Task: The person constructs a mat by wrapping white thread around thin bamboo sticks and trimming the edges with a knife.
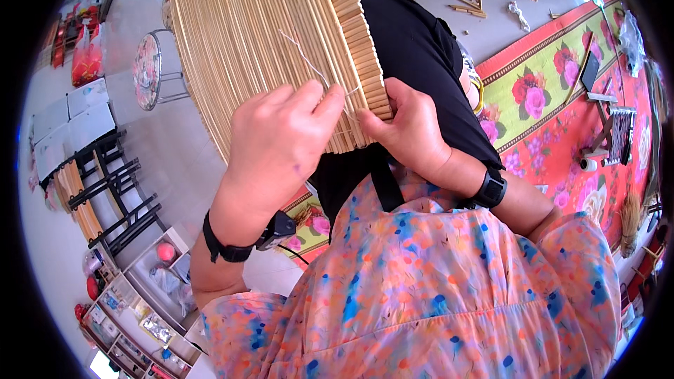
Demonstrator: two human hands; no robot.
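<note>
- Rug [544, 144]: flowered, pink and green, spread over the floor on the right.
- Smock [414, 281]: speckled pink, blue and orange, on the person's body (it fills the lower middle).
- Mat [260, 35]: pale stalks set side by side, across the lap and in front of the smock, its far end cut off by the upper edge of view; a ridged band runs down its right side.
- Trousers [414, 42]: black, just beyond that band.
- Stool [147, 74]: round flowered seat, left of the mat.
- Left hand [288, 123]: over the mat's near part, fingers curled, thumb and forefinger pinching the string.
- Right hand [407, 123]: clasping the mat's near right corner, thumb on top (the other fingers partly hidden).
- Watch [491, 188]: black, on the right wrist.
- String [307, 58]: thin, white, trailing across the stalks.
</note>
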